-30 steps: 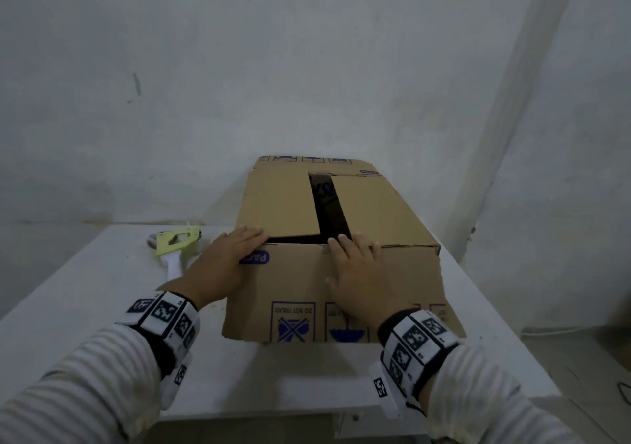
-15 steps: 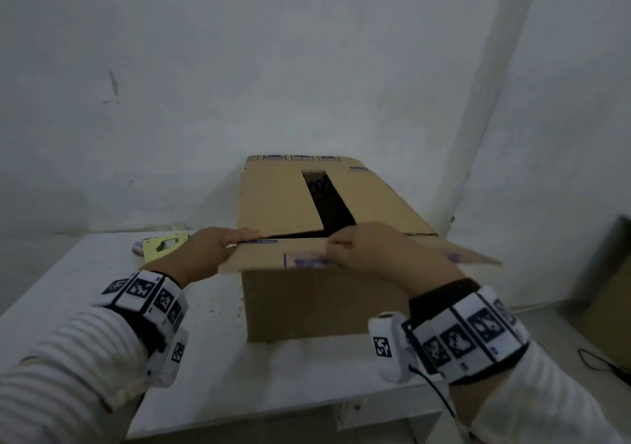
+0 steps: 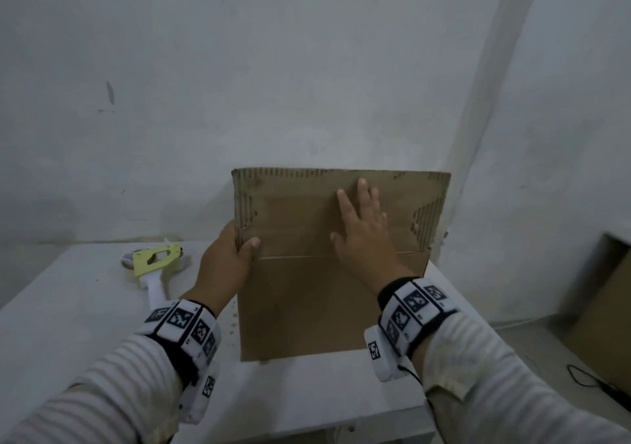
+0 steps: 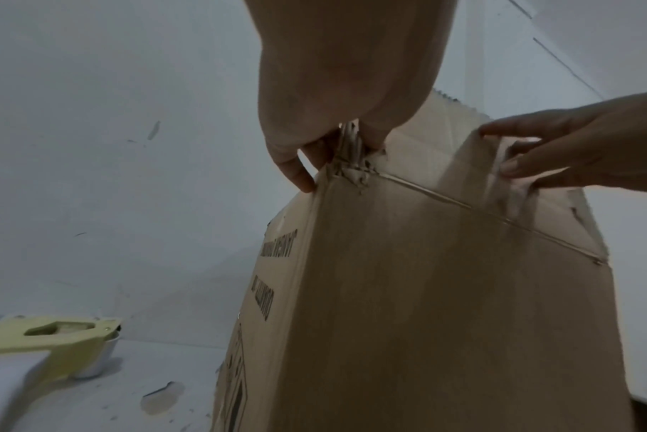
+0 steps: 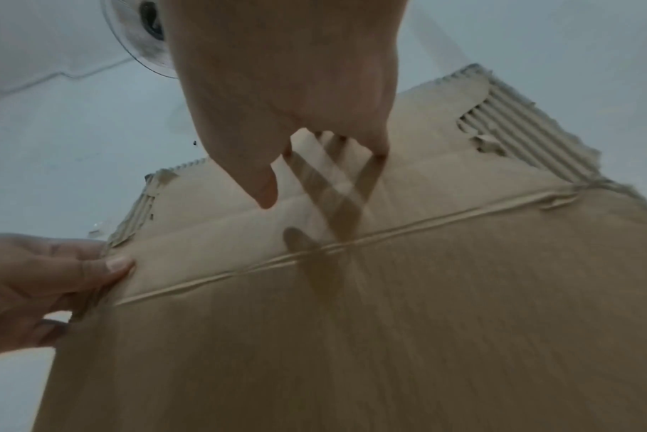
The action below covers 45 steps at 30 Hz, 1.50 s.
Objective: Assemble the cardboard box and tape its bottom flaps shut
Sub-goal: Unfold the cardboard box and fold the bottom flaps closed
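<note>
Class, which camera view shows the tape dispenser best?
The head view: the whole tape dispenser lies on the table, left of the box. The left wrist view cuts it off at the frame's edge; the right wrist view misses it.

A bare, dim room that looks like a plain packing or storage space rather than a lived-in home. The walls are rough white plaster, scuffed and marked, meeting in a corner at the far right. A plain white tabletop stands against the far wall, its surface scratched and speckled. On its left lies a yellow tape dispenser with a white handle. On the floor at the right, flat brown cardboard leans by the wall, with a dark cable trailing near it.
</note>
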Motion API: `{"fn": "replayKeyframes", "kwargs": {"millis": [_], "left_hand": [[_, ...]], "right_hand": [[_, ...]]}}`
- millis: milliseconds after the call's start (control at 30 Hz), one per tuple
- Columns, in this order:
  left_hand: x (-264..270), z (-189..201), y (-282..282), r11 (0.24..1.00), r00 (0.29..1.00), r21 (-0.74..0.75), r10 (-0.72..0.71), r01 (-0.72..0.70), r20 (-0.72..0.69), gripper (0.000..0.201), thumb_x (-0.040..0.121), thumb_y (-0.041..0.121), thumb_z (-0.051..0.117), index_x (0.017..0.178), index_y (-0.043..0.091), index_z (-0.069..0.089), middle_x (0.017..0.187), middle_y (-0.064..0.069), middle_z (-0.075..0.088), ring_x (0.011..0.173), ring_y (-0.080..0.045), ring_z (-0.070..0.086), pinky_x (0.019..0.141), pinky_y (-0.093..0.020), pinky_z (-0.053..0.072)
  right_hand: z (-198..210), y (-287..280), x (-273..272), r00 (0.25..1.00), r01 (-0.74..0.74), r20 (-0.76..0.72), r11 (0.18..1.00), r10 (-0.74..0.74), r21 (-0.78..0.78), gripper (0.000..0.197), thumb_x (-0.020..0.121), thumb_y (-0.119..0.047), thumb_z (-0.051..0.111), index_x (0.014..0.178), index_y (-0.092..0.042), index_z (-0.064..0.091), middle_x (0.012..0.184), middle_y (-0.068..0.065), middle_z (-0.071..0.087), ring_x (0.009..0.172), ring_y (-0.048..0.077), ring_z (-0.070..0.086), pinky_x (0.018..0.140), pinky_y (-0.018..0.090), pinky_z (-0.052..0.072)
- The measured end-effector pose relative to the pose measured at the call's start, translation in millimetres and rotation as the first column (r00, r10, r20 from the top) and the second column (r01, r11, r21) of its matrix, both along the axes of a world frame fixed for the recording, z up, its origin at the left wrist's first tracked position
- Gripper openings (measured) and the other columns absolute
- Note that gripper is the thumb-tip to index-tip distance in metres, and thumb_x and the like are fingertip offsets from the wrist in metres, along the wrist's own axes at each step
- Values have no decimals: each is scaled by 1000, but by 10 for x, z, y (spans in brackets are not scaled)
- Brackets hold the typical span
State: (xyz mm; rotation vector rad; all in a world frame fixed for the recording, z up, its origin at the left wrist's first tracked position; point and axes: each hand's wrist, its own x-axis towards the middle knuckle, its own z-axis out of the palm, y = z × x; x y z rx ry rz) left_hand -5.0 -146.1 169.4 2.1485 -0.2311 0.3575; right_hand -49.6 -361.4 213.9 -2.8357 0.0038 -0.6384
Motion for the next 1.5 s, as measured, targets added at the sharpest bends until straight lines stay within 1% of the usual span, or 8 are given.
{"fn": "replayKeyframes", "kwargs": {"millis": [167, 400, 533, 700, 1033, 1167, 1367, 1500], "left_hand": [[68, 27, -130, 997, 997, -1, 76, -76, 27, 66, 92, 18, 54, 147, 16, 17, 145, -11, 34, 132, -29, 37, 105, -40, 35], [319, -142, -140, 910, 997, 409, 55, -73, 55, 37, 96, 17, 34, 122, 19, 61, 134, -5, 52, 123, -29, 42, 101, -36, 30], [292, -62, -164, 858, 995, 503, 76, -101, 71, 37, 96, 20, 31, 118, 18, 62, 125, -5, 57, 113, -29, 45, 92, -38, 40], [256, 199, -268, 771, 980, 621, 195, -139, -23, 31, 94, 27, 32, 109, 18, 58, 118, -7, 54, 111, -31, 46, 91, -43, 38], [717, 893, -533, 929, 951, 369, 140, -29, -277, 43, 91, 23, 45, 134, 19, 44, 136, -6, 46, 116, -27, 51, 96, -34, 43], [913, 1031, -572, 978, 937, 208, 102, -32, -334, 11, 92, 13, 49, 82, 16, 50, 77, -2, 43, 68, -17, 44, 79, -32, 38], [1414, 964, -407, 958, 904, 287, 130, -9, -406, 25, 92, 9, 50, 71, 18, 40, 76, 1, 34, 63, -11, 32, 65, -29, 30], [1744, 907, -288, 949, 886, 308, 82, 71, -456, 16, 96, 15, 47, 110, 9, 53, 106, -6, 39, 93, -19, 40, 82, -29, 30]], "right_hand": [[-256, -91, 258, 981, 38, -191, 999, -39, -13, 66, 97, -41, 41, 152, -28, 7, 161, 7, -9, 148, 33, -7, 118, 52, 8], [-494, -159, 348, 966, 33, -251, 992, -62, -119, 85, 77, -59, -7, 141, -25, 36, 149, 9, 36, 139, 30, 30, 115, 45, 23], [-438, -172, 352, 961, 23, -270, 994, -52, -109, 50, 98, -48, 22, 138, -25, 40, 147, 7, 40, 138, 29, 31, 113, 44, 24], [-254, -157, 381, 934, 37, -349, 991, -79, -126, 50, 96, -50, 31, 129, -17, 50, 131, 9, 53, 121, 30, 48, 101, 42, 41], [419, -270, 812, 847, -150, -525, 985, 83, -87, 39, 95, -30, 46, 119, -4, 62, 122, 15, 63, 109, 31, 60, 92, 39, 50], [543, -209, 977, 773, -266, -622, 954, 126, -137, 42, 94, -20, 50, 130, 0, 53, 134, 22, 54, 118, 36, 55, 85, 41, 52], [661, -142, 1267, 648, -370, -759, 896, 61, -243, 45, 94, -16, 53, 135, 0, 48, 141, 21, 48, 122, 36, 52, 98, 43, 48], [757, -159, 1500, 591, -376, -804, 904, 65, -204, 50, 96, -25, 54, 141, -8, 42, 140, 15, 50, 120, 31, 55, 94, 36, 50]]}}
